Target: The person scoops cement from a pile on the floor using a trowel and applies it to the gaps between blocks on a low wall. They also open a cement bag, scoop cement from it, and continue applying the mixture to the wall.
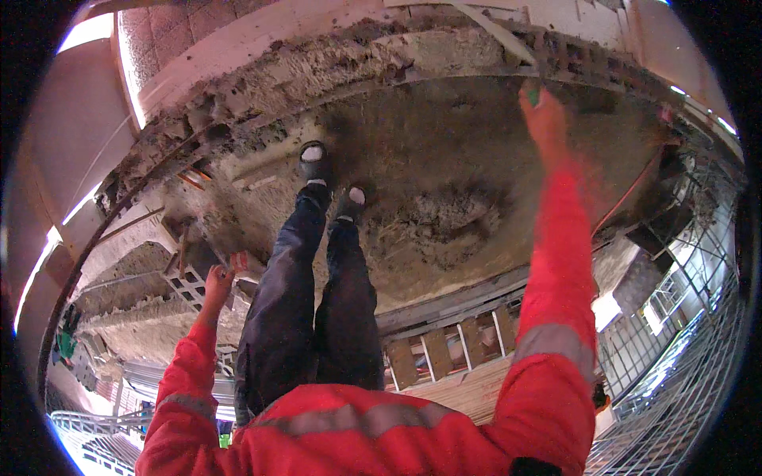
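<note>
My right arm stretches far forward over the wet grey mortar surface (429, 119). My right hand (546, 127), slightly blurred, is closed round a tool's green handle (533, 96); the tool's working end is hard to make out. Just beyond it, a long pale strip (500, 36) slants down toward the hand. My left hand (216, 287) hangs low at the left with curled fingers. Next to it is a small red-and-white piece (240, 262); whether the fingers hold that or something thin, I cannot tell.
My shoes (315, 163) stand on the grey surface, beside a rough mortar heap (444, 222). A ridge of crumbly mortar (381, 55) runs along the far side. Hollow blocks (186, 285) lie at the left. Wooden slats (436, 353) are below, and metal mesh (683, 381) at the right.
</note>
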